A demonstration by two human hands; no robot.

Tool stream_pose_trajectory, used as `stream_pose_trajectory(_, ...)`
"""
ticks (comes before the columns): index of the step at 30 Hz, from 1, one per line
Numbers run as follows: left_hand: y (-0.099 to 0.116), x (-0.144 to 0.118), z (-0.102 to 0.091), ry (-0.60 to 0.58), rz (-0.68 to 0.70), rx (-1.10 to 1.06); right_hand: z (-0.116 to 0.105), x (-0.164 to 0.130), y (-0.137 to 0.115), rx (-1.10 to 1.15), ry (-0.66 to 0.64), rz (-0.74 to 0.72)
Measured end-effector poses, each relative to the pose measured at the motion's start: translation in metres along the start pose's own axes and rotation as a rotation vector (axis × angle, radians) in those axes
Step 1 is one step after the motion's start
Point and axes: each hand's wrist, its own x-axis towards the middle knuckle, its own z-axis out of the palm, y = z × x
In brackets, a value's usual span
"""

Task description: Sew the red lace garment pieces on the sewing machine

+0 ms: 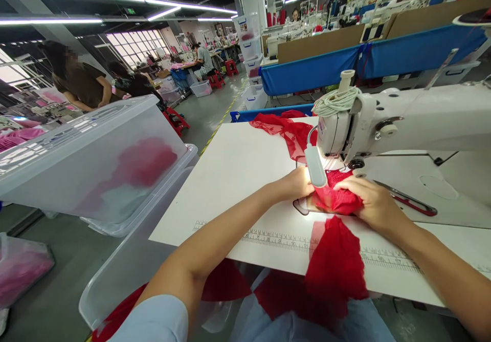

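Observation:
Red sheer fabric with lace (337, 198) lies bunched under the head of a white sewing machine (402, 119). At its left edge is my left hand (299, 183), closed on the fabric, its fingertips partly hidden by a small grey lamp (315, 165). On the right, my right hand (370, 198) pinches the same fabric close to the presser foot. The needle area is brightly lit and hard to make out. More red fabric (337, 260) hangs over the table's front edge onto my lap. Thread snips with a red and black handle (416, 205) lie right of my right hand.
The white table (230, 178) has a printed ruler along its front. Another red piece (282, 129) lies behind the needle. Large translucent bins (95, 163) stand at left. Blue cloth troughs (314, 76) run behind. A person in a dark top (80, 81) stands far left.

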Motion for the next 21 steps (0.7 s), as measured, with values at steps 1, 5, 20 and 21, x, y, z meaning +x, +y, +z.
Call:
stream_pose_trajectory(1, 0.001, -0.003, 0.001, -0.001, 0.016, 0.035, -0.002, -0.002, 0.002, -0.06, 0.009, -0.037)
stream_pose_trajectory(5, 0.002, -0.02, 0.016, 0.046, 0.077, 0.278, -0.005, -0.004, 0.004, -0.269, 0.054, -0.174)
stream_pose_trajectory(20, 0.01, -0.041, 0.032, 0.116, 0.307, 0.754, 0.009, -0.006, 0.005, -0.444, 0.147, -0.269)
stream_pose_trajectory(21, 0.014, -0.042, 0.031, 0.105, 0.306, 0.738, 0.008, -0.006, 0.004, -0.448, 0.139, -0.272)
